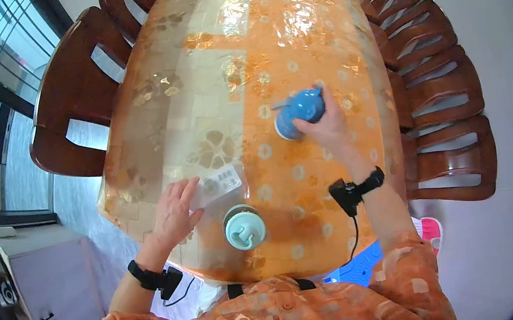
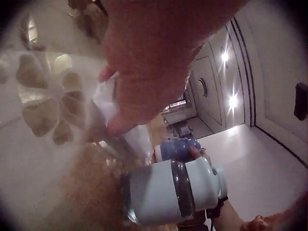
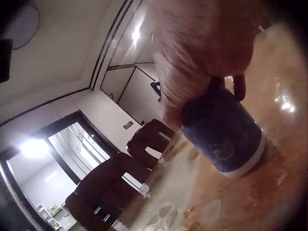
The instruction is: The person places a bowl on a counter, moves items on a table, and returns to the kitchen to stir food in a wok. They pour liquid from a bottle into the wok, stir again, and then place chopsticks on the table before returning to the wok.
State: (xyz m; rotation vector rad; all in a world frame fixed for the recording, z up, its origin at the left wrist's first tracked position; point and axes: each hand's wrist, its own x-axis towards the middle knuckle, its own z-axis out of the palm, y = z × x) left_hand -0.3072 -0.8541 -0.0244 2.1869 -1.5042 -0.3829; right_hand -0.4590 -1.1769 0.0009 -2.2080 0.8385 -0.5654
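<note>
My right hand grips a blue water bottle around its upper part, thumb on the near side. In the right wrist view the blue bottle shows a white base close to the tabletop, tilted in that view. At the left, my left hand lies with fingers extended at the near-left end of a flat white pack with small raised rounds, in clear plastic. The left wrist view has its thumb and a fingertip beside the white pack. Close to this hand stands a bottle with a mint-green lid.
A glossy patterned cover in orange and beige lies over the long table. Dark wooden chairs line both sides, one chair at the left and several at the right. A blue plastic thing shows below the near edge.
</note>
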